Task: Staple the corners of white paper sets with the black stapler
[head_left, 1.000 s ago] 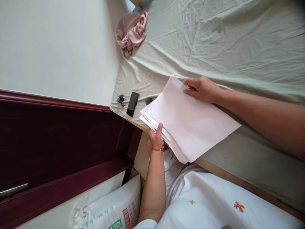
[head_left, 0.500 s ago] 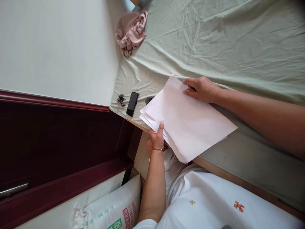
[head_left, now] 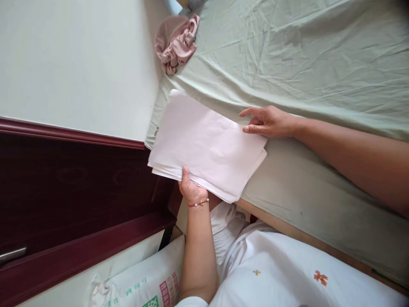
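Note:
A loose stack of white paper sheets (head_left: 204, 140) is in my left hand (head_left: 193, 187), thumb on top along the near edge and the other fingers hidden underneath. The sheets are slightly fanned, their lower edges uneven. My right hand (head_left: 271, 121) is at the stack's upper right edge, its index finger stretched out and its thumb tip over the paper's edge. Those fingers are apart and grip nothing that I can see. A red beaded bracelet (head_left: 198, 203) circles my left wrist.
A bed-like surface with a wrinkled pale green sheet (head_left: 303, 64) spreads beneath. Crumpled pink cloth (head_left: 177, 44) lies by the white wall. To the left is a dark red wooden panel (head_left: 79, 179); a printed white sack (head_left: 143, 277) stands below.
My left hand has carried the paper stack leftward, over the black case and keys, which are now covered. The right hand has stayed nearly in place, and the paper has slid away beneath it.

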A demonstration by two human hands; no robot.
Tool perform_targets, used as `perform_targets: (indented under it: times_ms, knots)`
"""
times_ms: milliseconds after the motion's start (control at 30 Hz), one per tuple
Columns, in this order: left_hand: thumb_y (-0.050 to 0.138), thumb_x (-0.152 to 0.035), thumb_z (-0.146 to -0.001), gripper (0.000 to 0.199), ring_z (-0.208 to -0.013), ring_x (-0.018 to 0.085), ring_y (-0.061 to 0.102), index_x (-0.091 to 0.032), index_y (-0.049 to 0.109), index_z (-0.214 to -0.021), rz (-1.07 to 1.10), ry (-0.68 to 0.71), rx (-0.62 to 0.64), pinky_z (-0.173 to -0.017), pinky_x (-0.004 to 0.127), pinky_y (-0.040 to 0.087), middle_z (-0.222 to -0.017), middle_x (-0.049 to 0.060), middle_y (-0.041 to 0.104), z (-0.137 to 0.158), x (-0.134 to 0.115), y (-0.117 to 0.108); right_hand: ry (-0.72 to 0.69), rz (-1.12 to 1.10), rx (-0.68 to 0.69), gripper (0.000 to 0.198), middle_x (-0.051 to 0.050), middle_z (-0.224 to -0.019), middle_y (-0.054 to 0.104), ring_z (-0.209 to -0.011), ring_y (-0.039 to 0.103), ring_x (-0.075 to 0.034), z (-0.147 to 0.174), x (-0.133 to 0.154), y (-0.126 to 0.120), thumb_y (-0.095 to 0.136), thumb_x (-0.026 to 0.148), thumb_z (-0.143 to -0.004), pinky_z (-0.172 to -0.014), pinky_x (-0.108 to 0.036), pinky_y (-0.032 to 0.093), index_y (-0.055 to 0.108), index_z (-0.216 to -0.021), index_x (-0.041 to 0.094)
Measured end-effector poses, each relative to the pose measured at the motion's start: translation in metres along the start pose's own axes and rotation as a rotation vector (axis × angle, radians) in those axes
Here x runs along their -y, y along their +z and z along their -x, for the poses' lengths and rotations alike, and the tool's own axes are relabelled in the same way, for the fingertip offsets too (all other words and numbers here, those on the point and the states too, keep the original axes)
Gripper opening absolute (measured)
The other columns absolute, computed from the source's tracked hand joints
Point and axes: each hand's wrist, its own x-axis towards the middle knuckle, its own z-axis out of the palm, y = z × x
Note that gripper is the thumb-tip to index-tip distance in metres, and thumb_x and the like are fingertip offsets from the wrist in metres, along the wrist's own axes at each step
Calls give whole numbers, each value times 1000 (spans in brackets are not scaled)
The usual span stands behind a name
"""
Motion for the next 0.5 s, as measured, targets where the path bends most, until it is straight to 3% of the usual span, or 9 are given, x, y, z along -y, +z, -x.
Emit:
perform_targets:
  times_ms: [100, 233, 500]
  knots:
    - [81, -45, -92, 46, -147, 29, 64, -17, 77, -127, 54, -46, 3, -127, 44, 50, -144, 14, 75, -12, -10, 2, 32, -149, 39, 78, -4, -89, 82, -86, 79, -28, 1, 2, -1, 72, 79, -90, -85, -44, 63, 72, -143, 22]
    - [71, -44, -100, 44, -148, 29, 63, -16, 74, -133, 125, -92, 3, -125, 44, 53, -147, 16, 74, -16, -20, 15, 14, -364, 95, 70, -6, -97, 84, -92, 80, -27, 2, 6, -2, 82, 78, -83, -87, -44, 66, 78, -128, 25]
    - [56, -44, -109, 46, -145, 25, 67, -17, 72, -143, 163, -152, 62, -125, 39, 51, -142, 15, 77, -6, -28, 49, 7, -342, 147, 57, -7, -108, 85, -105, 79, -31, 4, 8, -3, 86, 76, -78, -97, -47, 65, 80, -105, 27]
